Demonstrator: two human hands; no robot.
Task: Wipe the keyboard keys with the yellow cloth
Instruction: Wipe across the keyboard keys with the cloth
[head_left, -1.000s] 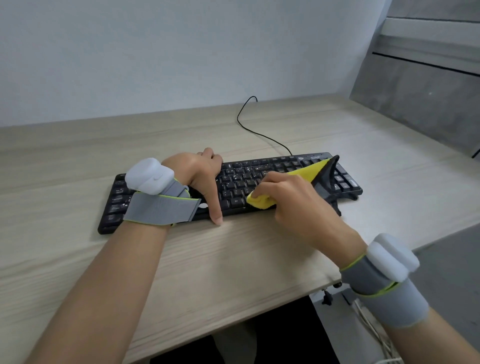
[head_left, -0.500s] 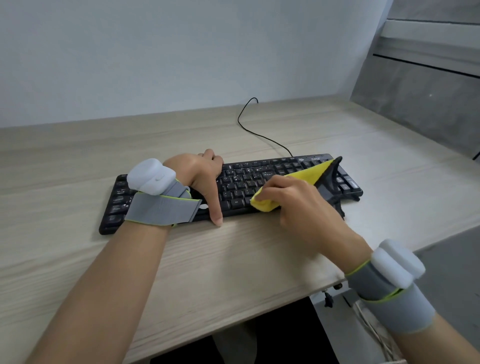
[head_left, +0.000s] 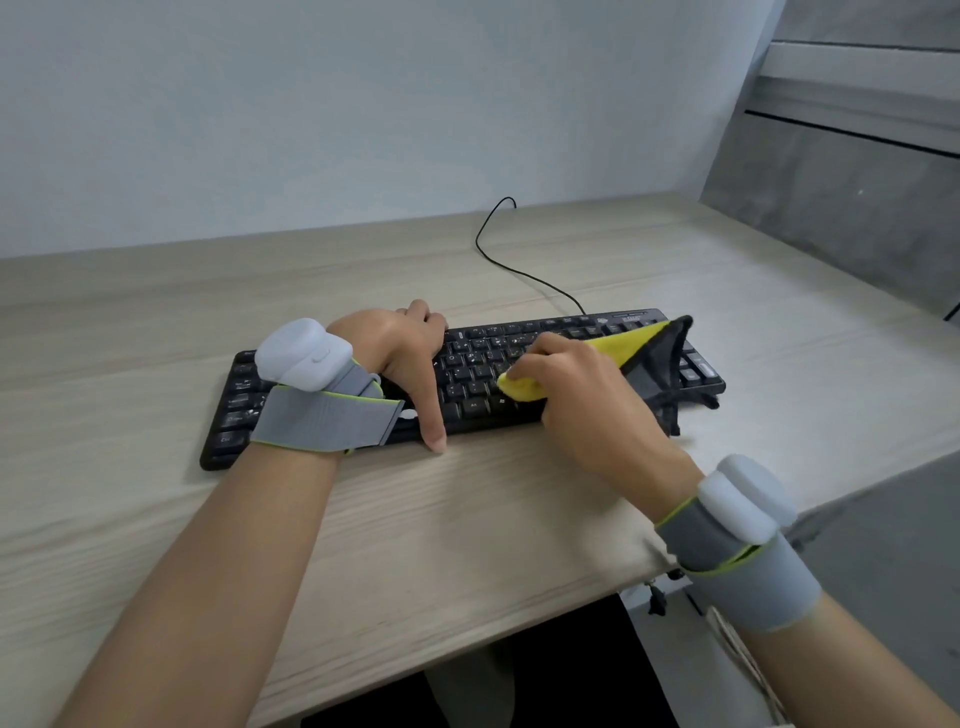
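Yellow cloth (head_left: 621, 347): soft, fleecy, dark-backed, lying bunched on right-middle keys of flat black keyboard (head_left: 478, 364), long axis running near-left to far-right. Right hand (head_left: 587, 400) clutching its near end. Left hand (head_left: 400, 353) clamping keyboard, thumb at near edge. Wood-grain desk (head_left: 467, 519) underneath.

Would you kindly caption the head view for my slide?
Right hand wipes black keyboard with yellow cloth while left hand holds it.

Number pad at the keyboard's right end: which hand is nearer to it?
Right. The right hand, gripping the yellow cloth, is just left of the number pad; the left hand grips the keyboard further left.
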